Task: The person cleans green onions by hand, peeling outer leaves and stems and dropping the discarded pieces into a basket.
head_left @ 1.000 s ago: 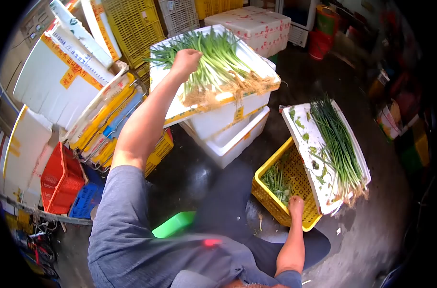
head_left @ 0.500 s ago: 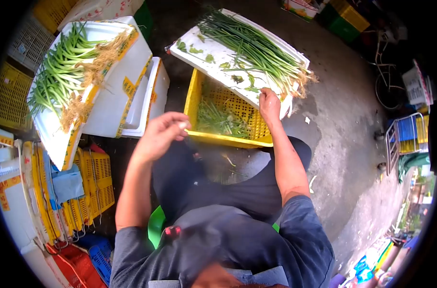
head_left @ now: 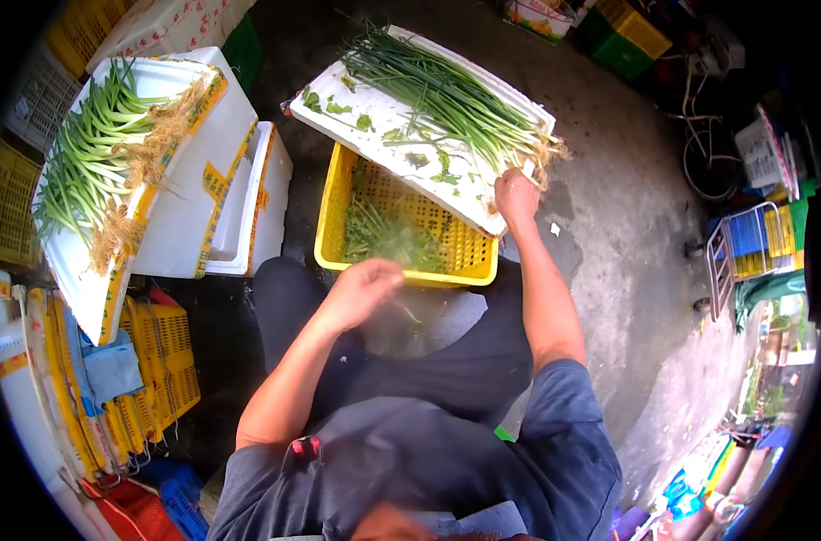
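Note:
Green onions (head_left: 465,99) lie in a long pile across a white foam lid (head_left: 388,167), their roots toward the right end. My right hand (head_left: 517,194) is at the white root ends there, its fingers closed around a stalk. A yellow crate (head_left: 327,216) sits partly under the lid, with loose green trimmings (head_left: 383,234) inside. Over the crate's near rim is my left hand (head_left: 365,290), fingers bent and smeared by motion. I cannot make out whether anything is in it. Torn leaf bits (head_left: 364,122) are scattered on the lid.
Left of the crate, more green onions (head_left: 104,153) with shaggy roots rest on white foam boxes (head_left: 176,212). Yellow crates (head_left: 162,361) stand at the lower left. On the right are a metal-framed cart (head_left: 749,243) and wet concrete floor (head_left: 609,198).
My right hand has moved from the lid's near edge to the onions' root ends. The left has swung rightward over the crate's near rim. The whole view has shifted slightly.

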A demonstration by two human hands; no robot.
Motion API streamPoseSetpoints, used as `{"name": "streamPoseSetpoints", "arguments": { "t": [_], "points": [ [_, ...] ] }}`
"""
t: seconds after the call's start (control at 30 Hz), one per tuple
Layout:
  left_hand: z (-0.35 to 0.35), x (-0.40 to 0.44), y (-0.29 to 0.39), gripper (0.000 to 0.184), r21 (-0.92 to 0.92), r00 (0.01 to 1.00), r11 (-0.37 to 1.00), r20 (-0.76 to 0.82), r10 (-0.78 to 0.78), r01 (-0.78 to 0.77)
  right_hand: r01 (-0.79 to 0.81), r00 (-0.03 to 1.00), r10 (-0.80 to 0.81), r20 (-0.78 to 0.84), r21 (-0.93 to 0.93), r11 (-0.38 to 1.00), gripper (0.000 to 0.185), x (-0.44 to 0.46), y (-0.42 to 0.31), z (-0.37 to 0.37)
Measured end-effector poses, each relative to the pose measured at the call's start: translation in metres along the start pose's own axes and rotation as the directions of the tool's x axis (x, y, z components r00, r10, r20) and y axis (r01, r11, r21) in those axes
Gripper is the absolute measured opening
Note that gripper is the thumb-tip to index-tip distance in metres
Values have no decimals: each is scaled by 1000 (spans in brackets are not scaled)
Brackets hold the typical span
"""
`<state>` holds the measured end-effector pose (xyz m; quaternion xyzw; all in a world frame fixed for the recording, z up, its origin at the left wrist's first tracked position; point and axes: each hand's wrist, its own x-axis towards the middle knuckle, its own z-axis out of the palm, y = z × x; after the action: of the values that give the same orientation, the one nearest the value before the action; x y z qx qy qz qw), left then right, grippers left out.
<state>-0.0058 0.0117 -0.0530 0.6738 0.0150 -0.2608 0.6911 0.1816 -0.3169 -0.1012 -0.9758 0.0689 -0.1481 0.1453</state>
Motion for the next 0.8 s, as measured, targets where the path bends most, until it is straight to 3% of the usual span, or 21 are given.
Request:
{"name": "streamPoseSetpoints", "arguments": {
  "t": [0.03, 0.07, 0.1, 0.17, 0.23, 0.3, 0.37, 0.5, 0.6, 0.7, 0.73, 0.8],
  "points": [
    [0, 3, 3, 29, -48, 1000, 999, -5, -9, 9, -36, 999, 33, 21, 146, 989, 20, -9, -13, -9],
    [4, 5, 4, 29, -80, 1000, 997, -12, 2, -3, -149, 988, 115, 107, 404, 903, 20, -24, -26, -15],
    [7, 10, 4, 29, -96, 1000, 995, -18, 5, -7, -263, 963, 162, 216, 619, 740, 20, -43, -40, -18],
    [14, 19, 4, 30, -135, 999, 991, -43, 3, -9, -296, 954, 135, 267, 781, 550, 20, -91, -63, -14],
    [24, 30, 9, 28, -261, 988, 965, -155, -1, -40, -376, 924, 103, 367, 830, 412, 19, -141, -99, -23],
    [30, 45, 8, 25, -413, 961, 905, -275, -15, -105, -348, 920, 11, 392, 802, 485, 18, -183, -117, -19],
    [28, 52, 6, 28, -463, 950, 878, -311, -36, -119, -219, 927, -94, 363, 728, 650, 19, -211, -128, -13],
    [21, 45, -5, 26, -521, 938, 834, -348, -13, -182, -72, 927, -228, 296, 741, 668, 14, -222, -138, -16],
    [17, 33, 6, 24, -503, 922, 830, -385, 36, -243, -42, 843, -304, 443, 619, 784, 20, -225, -139, -26],
    [10, 24, 20, 19, -519, 920, 799, -377, 107, -305, 98, 780, -452, 433, 628, 772, 27, -228, -140, -25],
    [6, 22, 22, 20, -517, 925, 801, -361, 116, -302, 144, 737, -478, 478, 581, 801, 38, -224, -139, -34],
    [-2, 17, 25, 21, -515, 937, 806, -324, 132, -292, 160, 715, -508, 480, 595, 788, 45, -210, -140, -48]
  ]
}}
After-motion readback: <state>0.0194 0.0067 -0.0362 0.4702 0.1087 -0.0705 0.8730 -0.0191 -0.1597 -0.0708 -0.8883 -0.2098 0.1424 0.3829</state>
